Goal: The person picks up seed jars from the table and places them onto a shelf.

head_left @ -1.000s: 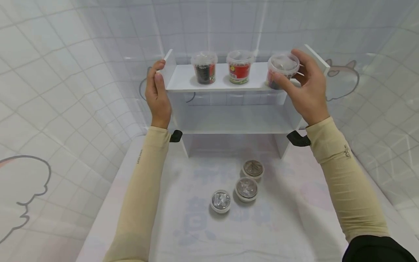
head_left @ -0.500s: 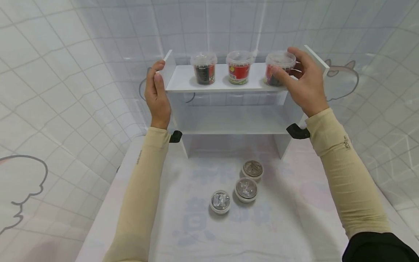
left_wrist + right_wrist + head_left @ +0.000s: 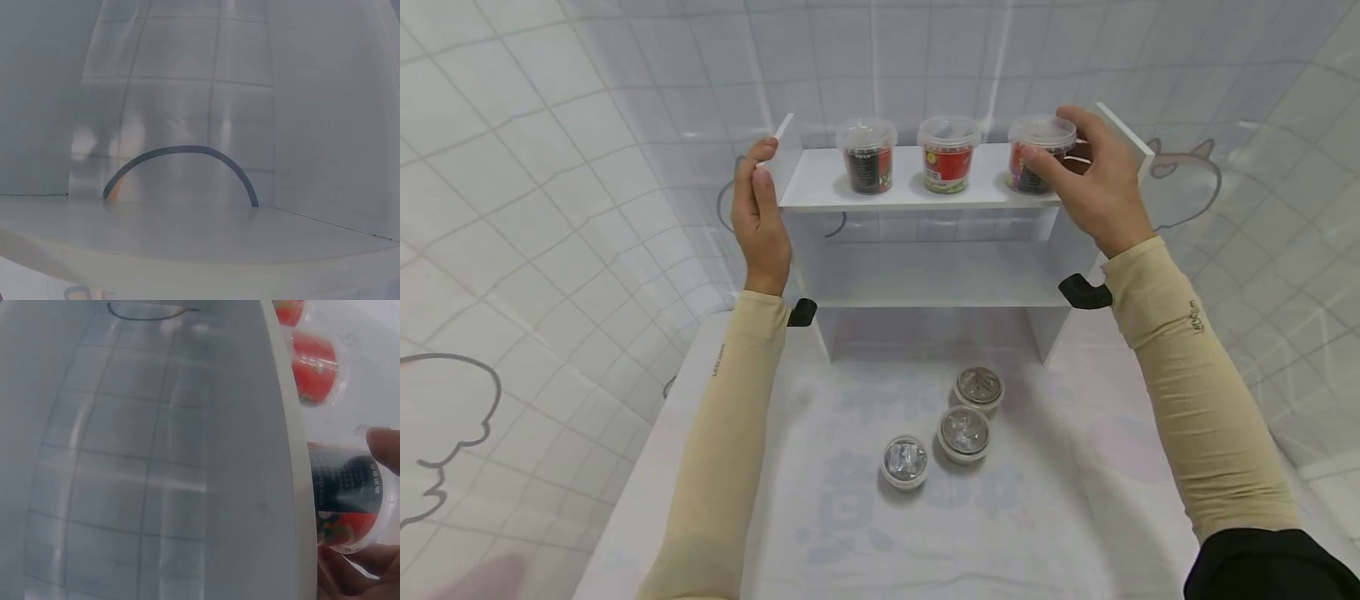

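A white tiered shelf [image 3: 940,275] stands at the back, with three clear-lidded plastic cups in a row on its top board. The left cup [image 3: 868,158] and middle cup [image 3: 949,157] stand upright, apart from each other. My right hand [image 3: 1093,179] holds the right cup [image 3: 1030,167], thumb at its front and fingers round its far side. In the right wrist view, the thumb [image 3: 384,449] and lower fingers flank that cup's black-and-red label [image 3: 347,481]. My left hand [image 3: 762,225] grips the front edge of the shelf's left side panel [image 3: 788,158].
Three small round tubs with silvery tops sit on the white table cover [image 3: 865,533]: a left tub [image 3: 905,462], a middle tub [image 3: 964,433] and a rear tub [image 3: 979,388]. The shelf's right side panel [image 3: 1126,140] rises beside my right hand. A tile-patterned sheet [image 3: 550,208] surrounds the table.
The right cup has gone from tilted to upright on the top board, shifting slightly left. My right hand has moved slightly left with it; my left hand has stayed on the panel.
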Action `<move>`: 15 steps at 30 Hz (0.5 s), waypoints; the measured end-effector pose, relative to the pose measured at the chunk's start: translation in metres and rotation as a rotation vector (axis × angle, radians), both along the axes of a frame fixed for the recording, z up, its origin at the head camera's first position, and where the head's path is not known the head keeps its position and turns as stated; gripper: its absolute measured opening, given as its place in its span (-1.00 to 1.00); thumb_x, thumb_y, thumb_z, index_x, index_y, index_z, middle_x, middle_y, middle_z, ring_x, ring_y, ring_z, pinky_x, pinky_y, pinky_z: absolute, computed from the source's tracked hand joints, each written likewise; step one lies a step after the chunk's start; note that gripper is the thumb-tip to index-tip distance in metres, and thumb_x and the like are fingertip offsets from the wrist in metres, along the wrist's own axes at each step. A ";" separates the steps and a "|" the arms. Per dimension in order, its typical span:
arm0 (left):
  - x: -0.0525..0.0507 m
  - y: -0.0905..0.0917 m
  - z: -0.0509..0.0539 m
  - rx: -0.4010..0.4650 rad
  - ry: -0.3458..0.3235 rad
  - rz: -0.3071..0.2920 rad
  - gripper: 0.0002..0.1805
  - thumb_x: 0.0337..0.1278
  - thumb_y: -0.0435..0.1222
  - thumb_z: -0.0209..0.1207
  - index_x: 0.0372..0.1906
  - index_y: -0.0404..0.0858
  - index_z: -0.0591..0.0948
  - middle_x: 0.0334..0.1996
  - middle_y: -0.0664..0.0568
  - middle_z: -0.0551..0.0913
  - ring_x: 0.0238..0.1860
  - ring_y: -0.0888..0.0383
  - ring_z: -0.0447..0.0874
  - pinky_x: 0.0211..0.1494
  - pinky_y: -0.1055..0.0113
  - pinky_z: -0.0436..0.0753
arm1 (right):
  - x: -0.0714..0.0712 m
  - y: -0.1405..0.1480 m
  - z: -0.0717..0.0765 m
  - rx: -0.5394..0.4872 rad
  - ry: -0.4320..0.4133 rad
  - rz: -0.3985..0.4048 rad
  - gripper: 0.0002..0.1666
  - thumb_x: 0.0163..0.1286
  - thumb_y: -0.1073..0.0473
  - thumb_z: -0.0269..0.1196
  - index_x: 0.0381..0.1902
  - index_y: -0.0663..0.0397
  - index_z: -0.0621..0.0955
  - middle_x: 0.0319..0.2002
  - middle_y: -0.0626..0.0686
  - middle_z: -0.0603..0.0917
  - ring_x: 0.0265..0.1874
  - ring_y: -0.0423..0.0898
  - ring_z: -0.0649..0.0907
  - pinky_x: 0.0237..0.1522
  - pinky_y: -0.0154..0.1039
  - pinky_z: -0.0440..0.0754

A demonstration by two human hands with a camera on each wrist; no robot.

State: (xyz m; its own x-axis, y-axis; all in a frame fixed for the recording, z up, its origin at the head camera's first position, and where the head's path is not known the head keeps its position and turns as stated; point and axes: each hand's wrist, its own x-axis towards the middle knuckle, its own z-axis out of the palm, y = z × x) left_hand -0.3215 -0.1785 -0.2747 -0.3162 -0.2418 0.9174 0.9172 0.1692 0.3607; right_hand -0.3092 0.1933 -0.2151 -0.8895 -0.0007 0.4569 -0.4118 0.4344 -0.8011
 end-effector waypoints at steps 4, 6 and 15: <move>0.000 0.001 0.000 -0.002 0.000 0.005 -0.66 0.55 -0.55 -0.23 0.13 -0.55 0.52 0.19 -0.29 0.56 0.35 -0.05 0.44 0.51 0.03 0.29 | 0.001 0.000 0.000 0.011 -0.004 -0.002 -0.15 0.36 -0.11 0.37 0.52 -0.10 0.34 0.32 0.06 0.46 0.18 -0.07 0.53 0.34 -0.23 0.47; -0.001 0.000 0.000 -0.001 0.001 0.010 -0.66 0.55 -0.54 -0.23 0.13 -0.54 0.53 0.19 -0.28 0.57 0.35 -0.05 0.44 0.51 0.03 0.29 | 0.001 0.000 0.000 0.011 -0.003 -0.001 -0.14 0.37 -0.11 0.37 0.53 -0.09 0.32 0.32 0.06 0.46 0.18 -0.06 0.53 0.34 -0.23 0.47; -0.001 -0.002 -0.001 0.012 -0.008 0.004 -0.65 0.55 -0.55 -0.24 0.13 -0.52 0.53 0.18 -0.28 0.57 0.34 -0.04 0.44 0.51 0.04 0.30 | -0.002 -0.003 0.000 0.006 -0.016 0.008 -0.10 0.37 -0.12 0.36 0.56 -0.09 0.27 0.34 0.07 0.44 0.20 -0.06 0.51 0.33 -0.24 0.46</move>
